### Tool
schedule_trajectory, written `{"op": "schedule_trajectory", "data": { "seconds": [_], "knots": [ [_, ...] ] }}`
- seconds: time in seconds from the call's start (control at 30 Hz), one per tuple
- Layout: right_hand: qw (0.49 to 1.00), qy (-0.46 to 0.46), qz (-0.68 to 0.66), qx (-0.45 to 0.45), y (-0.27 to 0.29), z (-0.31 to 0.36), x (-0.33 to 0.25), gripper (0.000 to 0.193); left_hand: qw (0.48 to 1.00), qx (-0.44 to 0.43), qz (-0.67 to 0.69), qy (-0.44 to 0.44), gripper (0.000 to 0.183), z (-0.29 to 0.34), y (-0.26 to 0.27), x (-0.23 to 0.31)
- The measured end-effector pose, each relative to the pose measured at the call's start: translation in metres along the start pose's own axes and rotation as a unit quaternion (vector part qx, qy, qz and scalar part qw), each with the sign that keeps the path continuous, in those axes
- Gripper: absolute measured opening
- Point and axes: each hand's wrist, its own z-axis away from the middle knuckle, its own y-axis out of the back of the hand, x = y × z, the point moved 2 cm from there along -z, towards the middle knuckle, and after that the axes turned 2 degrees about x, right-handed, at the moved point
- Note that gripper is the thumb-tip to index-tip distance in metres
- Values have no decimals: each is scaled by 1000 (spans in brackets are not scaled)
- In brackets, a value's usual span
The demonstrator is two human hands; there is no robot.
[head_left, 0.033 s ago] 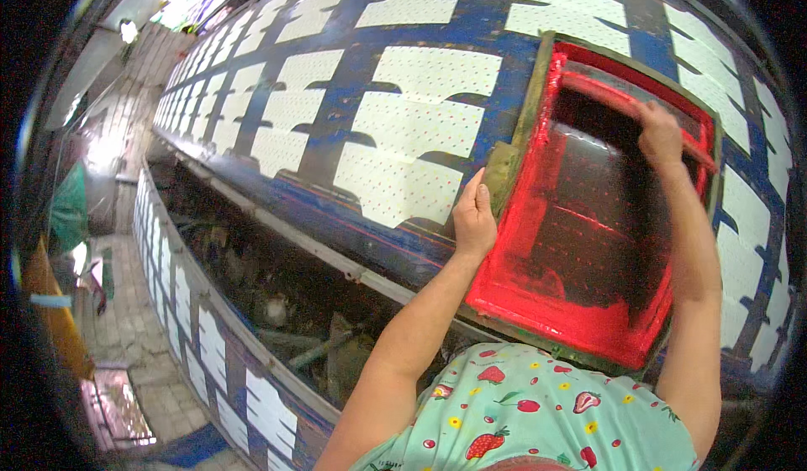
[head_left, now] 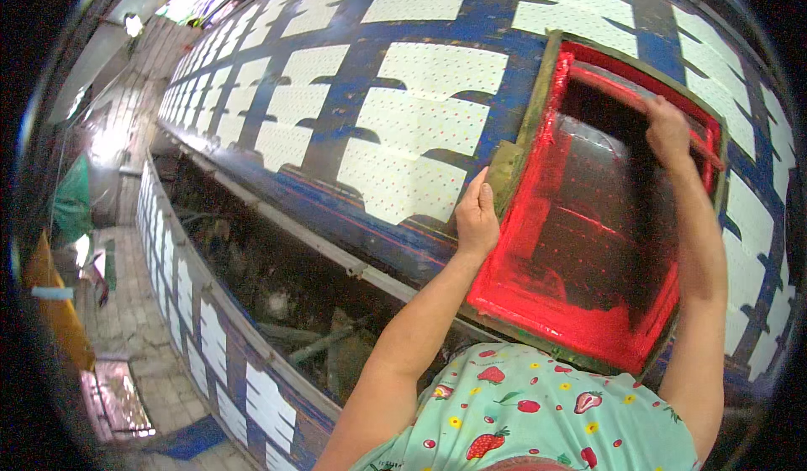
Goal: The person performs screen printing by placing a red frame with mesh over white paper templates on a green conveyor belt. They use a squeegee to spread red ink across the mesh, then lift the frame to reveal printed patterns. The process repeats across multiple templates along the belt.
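A screen printing frame [head_left: 546,82] with wooden outer edges lies on the long printing table. Bright red ink coats its inner walls and the near end of its dark mesh [head_left: 588,210]. My left hand [head_left: 478,216] is closed on the frame's left edge, by a small wooden block [head_left: 503,166]; some fingers are hidden. Inside the far end, my right hand [head_left: 670,132] grips a red-smeared squeegee [head_left: 607,86], which lies across the frame's width. White cut fabric pieces [head_left: 429,126] with small coloured dots lie flat in rows beside and beyond the frame.
The blue, stained table [head_left: 336,139] runs far to the left, with a metal rail [head_left: 311,244] along its near edge. A dark gap holding clutter separates it from a second table [head_left: 227,349] with white pieces. Brick flooring [head_left: 126,303] lies at the left.
The table and frame appear slightly farther right in the picture. Both hands keep their holds, the right on the squeegee at the frame's far end.
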Motion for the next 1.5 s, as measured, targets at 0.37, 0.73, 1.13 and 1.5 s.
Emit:
{"op": "schedule_trajectory", "data": {
  "seconds": [0.37, 0.73, 1.13, 1.5],
  "knots": [
    [996, -6, -72, -49, -9, -70, 37, 52, 1000, -2, -22, 3, 43, -5, 0, -1],
    [979, 12, -46, -200, 43, -16, 0, 41, 1000, -9, 6, -26, 41, -9, -5, 0],
    [977, 22, -94, -190, 116, 202, -123, 31, 998, -3, 23, -57, 44, -13, -9, -18],
    [978, 32, -105, -177, 166, 352, -219, 29, 998, 3, 34, -58, 61, -11, -10, -19]
  ]
}}
